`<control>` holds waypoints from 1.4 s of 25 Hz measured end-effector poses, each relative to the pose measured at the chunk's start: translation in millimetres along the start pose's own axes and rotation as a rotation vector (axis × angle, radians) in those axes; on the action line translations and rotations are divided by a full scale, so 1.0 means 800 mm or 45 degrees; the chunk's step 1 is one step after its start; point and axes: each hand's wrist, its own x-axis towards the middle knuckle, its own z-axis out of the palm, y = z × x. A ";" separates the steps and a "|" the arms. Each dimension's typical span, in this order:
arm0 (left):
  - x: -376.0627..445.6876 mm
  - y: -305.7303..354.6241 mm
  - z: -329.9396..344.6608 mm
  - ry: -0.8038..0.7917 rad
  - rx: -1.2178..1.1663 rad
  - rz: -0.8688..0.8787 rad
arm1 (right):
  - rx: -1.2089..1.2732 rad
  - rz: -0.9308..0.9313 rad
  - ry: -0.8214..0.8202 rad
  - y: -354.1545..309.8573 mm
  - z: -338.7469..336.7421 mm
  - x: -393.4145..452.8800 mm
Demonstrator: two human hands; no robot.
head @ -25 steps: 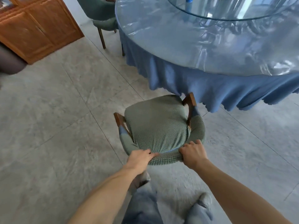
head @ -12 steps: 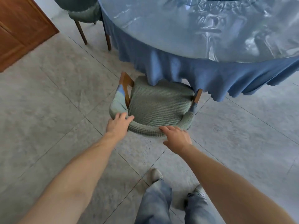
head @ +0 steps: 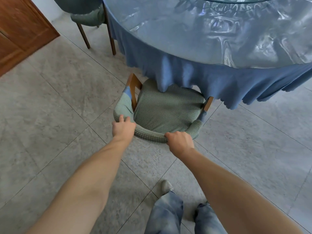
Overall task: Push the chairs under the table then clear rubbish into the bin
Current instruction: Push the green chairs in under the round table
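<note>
A chair with a green knitted cover [head: 167,110] and wooden arm posts stands at the edge of the round table [head: 211,39], its seat front tucked under the hanging blue tablecloth [head: 185,76]. My left hand [head: 123,128] grips the left part of the curved backrest. My right hand [head: 179,142] grips the backrest nearer its middle, fingers curled over the top. Both arms are stretched out toward the chair. No rubbish or bin is in view.
A second green chair [head: 87,14] stands at the table's far left side, partly under it. A wooden cabinet [head: 22,32] fills the top left corner. The floor is grey tile. My legs and shoes [head: 167,185] are at the bottom.
The chair has slid forward from open floor to under the tablecloth edge. My hands stayed on the backrest, and I stepped closer to the table.
</note>
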 end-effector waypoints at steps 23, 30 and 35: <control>-0.043 0.305 -0.251 -0.253 -0.247 0.955 | 0.416 0.785 -0.086 0.316 -0.079 -0.211; -0.076 0.524 -0.413 -0.114 -0.126 1.124 | 0.590 1.077 0.086 0.552 -0.077 -0.352; -0.085 0.677 -0.507 -0.130 -0.072 1.116 | 0.671 1.163 0.115 0.706 -0.079 -0.431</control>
